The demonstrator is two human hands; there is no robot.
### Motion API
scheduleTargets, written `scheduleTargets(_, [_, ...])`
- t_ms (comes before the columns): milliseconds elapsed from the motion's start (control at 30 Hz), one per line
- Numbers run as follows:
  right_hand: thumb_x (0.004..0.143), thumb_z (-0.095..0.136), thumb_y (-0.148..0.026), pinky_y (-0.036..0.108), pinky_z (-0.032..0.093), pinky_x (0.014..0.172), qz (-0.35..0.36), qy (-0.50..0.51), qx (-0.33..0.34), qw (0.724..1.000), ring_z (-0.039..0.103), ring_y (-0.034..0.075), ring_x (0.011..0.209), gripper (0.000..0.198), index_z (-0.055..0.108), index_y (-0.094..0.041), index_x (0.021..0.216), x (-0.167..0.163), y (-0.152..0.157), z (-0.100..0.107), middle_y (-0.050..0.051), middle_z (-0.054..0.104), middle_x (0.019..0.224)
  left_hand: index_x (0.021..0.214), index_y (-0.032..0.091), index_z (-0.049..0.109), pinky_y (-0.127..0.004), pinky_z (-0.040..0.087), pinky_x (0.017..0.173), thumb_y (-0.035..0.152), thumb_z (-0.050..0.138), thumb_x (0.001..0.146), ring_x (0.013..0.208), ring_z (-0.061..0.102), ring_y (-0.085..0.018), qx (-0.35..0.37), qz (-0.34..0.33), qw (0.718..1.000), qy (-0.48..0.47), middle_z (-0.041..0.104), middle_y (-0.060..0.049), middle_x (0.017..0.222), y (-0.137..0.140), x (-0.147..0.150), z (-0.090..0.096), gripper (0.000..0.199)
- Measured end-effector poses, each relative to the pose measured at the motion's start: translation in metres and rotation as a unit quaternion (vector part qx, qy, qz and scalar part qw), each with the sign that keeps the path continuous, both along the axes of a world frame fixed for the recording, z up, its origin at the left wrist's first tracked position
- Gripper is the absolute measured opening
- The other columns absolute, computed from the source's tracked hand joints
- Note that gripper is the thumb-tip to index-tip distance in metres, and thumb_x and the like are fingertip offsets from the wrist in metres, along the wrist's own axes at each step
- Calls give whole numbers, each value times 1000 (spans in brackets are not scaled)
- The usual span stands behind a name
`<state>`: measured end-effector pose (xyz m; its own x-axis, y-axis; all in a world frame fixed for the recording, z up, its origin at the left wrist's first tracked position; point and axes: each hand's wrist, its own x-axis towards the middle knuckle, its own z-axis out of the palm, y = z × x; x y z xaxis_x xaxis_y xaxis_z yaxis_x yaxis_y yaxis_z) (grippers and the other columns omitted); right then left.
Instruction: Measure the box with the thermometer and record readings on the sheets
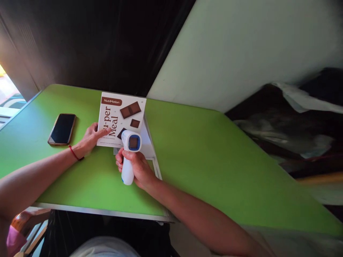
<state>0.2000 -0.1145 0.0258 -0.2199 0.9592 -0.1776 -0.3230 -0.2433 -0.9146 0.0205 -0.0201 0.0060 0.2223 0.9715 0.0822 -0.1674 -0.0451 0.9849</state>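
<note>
Left hand (91,138): partly closed, thumb laid across the front of a white box (118,119), gripping its lower left edge; fingers mostly hidden behind. Box lies ahead and to the right of that hand, printed face toward the wearer. Right hand (138,166): curled firmly round the handle of a white-and-blue handheld thermometer (128,173), its head just above the thumb, overlapping the box's lower right corner in view; contact unclear. Dark-screened phone (63,129) left of the left hand, on the green table (203,160).
</note>
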Motion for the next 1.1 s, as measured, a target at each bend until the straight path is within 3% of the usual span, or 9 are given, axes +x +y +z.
scheduleTargets(1100, [69, 73, -50, 26, 41, 48, -8, -34, 12, 999, 49, 12, 49, 32, 55, -24, 65, 1, 2, -5, -3, 58, 56, 106, 12, 78, -32, 60, 73, 50, 93, 72, 82, 76, -23, -1, -19, 1000, -4, 82, -12, 103, -2, 0, 5, 53])
